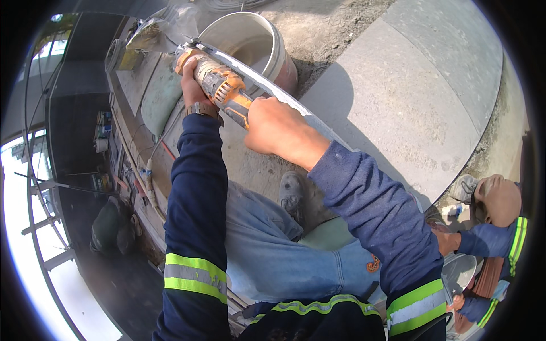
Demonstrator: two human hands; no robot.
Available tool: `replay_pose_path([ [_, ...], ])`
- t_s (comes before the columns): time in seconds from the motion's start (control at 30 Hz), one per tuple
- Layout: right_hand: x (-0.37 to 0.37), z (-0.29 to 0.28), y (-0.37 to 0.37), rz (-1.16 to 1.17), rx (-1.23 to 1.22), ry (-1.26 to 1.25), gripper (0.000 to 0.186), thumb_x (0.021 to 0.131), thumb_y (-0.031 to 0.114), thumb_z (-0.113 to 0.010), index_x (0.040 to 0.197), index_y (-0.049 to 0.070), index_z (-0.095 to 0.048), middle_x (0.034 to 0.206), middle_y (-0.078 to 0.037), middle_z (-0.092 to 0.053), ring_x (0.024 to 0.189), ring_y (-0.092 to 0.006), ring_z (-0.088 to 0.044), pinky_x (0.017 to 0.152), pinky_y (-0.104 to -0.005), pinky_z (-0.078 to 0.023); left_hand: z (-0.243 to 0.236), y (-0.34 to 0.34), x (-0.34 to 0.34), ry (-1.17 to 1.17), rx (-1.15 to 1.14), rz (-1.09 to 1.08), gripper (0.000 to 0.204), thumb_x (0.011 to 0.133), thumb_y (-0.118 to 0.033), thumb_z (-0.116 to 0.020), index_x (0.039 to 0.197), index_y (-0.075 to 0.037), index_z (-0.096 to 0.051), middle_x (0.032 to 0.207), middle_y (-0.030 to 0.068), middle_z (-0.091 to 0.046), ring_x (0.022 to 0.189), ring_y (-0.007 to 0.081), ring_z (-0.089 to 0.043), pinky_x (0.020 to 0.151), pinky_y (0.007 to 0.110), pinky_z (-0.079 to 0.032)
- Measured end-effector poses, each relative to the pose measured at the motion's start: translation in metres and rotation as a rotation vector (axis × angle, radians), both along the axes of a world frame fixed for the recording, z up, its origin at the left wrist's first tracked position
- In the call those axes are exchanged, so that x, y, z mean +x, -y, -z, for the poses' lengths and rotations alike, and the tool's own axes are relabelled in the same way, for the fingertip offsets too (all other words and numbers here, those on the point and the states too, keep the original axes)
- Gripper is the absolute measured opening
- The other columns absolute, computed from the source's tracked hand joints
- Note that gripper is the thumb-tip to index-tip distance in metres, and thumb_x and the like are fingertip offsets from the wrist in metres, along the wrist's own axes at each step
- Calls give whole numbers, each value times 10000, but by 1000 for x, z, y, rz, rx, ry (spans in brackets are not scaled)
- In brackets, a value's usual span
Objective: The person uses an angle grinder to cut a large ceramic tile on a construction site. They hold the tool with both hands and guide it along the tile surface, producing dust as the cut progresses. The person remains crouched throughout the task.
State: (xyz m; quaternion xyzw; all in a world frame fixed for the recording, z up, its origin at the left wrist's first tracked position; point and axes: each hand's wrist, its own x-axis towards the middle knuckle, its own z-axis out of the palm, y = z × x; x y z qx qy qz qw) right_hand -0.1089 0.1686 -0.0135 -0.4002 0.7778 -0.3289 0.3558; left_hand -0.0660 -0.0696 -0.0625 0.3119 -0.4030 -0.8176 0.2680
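Both of my hands hold a dusty orange-and-black power tool (224, 85). My left hand (193, 85) is wrapped round its front part, and my right hand (267, 124) grips the rear handle. The tool's metal head (191, 43) is at the upper end of a long grey strip (293, 105) with a chipped white edge, running diagonally behind the tool; whether they touch I cannot tell. A dirty white bucket (278, 54) stands just behind the strip. My jeans-clad legs and a dusty shoe (291, 196) show below my hands.
Large grey slabs (415, 102) lie at the right. A co-worker's hand (446, 241), sleeve and shoe show at lower right. At left are cables, clutter and a dark recess (82, 153) beside scaffold bars. A plastic bag (153, 34) sits at upper left.
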Motion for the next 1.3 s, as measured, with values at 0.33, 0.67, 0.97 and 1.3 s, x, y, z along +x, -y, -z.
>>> replay_pose_path([
  [0.33, -1, -2, -3, -2, -20, 9, 283, 733, 86, -649, 958, -86, -663, 935, -287, -687, 923, -406, -687, 811, -454, -552, -5, -6, -1, 30, -2, 7, 508, 863, -339, -593, 1197, 24, -470, 941, 209, -636, 757, 362, -683, 708, 500, -599],
  [0.67, 2, -4, -4, 16, -3, 5, 291, 737, 96, -665, 965, -84, -654, 936, -287, -686, 922, -406, -687, 811, -452, -550, -7, -7, 1, 33, -2, -17, 495, 866, -332, -598, 1191, 21, -478, 941, 196, -641, 751, 344, -687, 701, 475, -605],
  [0.97, 6, -7, -18, 27, -2, -3, 265, 735, 92, -667, 941, -74, -664, 931, -281, -689, 924, -404, -687, 811, -452, -550, -11, -23, 4, 10, 4, 22, 481, 869, -328, -601, 1185, 17, -489, 943, 183, -643, 753, 334, -688, 715, 477, -603],
  [1.3, 9, -17, -23, -10, 55, -30, 265, 770, 99, -656, 987, -48, -695, 989, -248, -703, 983, -353, -696, 851, -417, -560, -16, -29, 6, 20, -9, -20, 450, 875, -316, -597, 1177, 5, -507, 961, 172, -653, 767, 321, -691, 723, 464, -606],
])
